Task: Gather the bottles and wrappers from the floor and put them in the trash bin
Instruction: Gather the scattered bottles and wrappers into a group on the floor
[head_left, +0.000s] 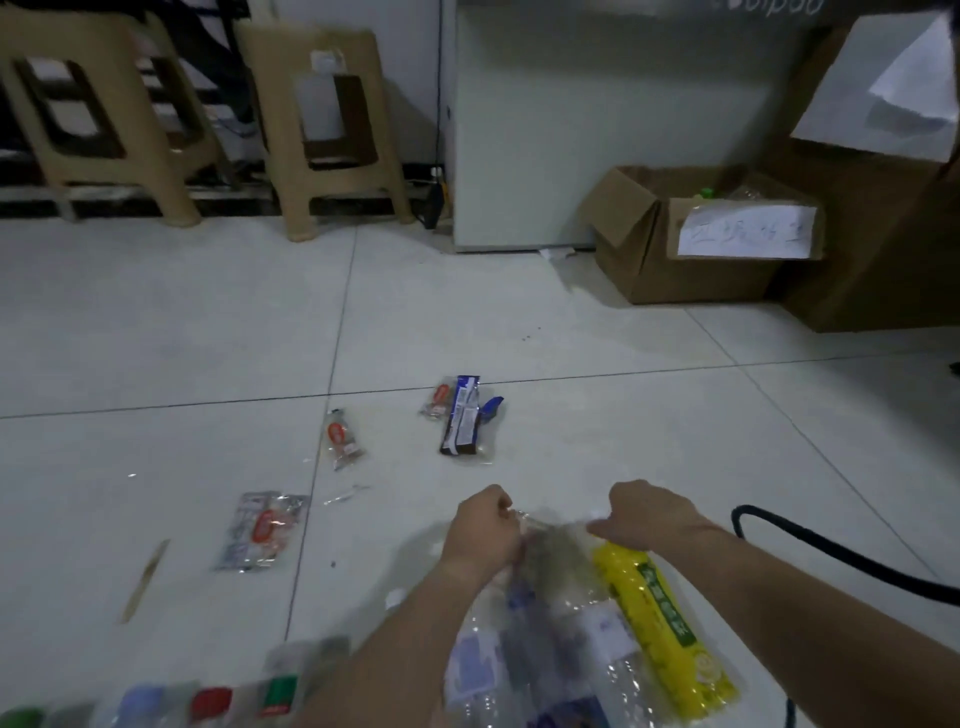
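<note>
My left hand (485, 525) and my right hand (647, 514) both grip the top edge of a bundle of clear plastic wrappers and bottles (550, 613), which includes a yellow packet (660, 613). On the floor ahead lie a dark blue wrapper (462, 415), a small clear wrapper with a red label (343, 439), and a larger clear wrapper (262, 530). A row of bottles with coloured caps (208, 701) sits blurred at the bottom left. An open cardboard box (675, 270) with a paper label stands at the right and holds bottles.
Two beige plastic stools (322, 135) stand at the back left. A white cabinet (571, 130) stands behind the box, next to a taller cardboard box (883, 218). A black cable (831, 556) curves along the floor at right. A wooden stick (145, 579) lies left.
</note>
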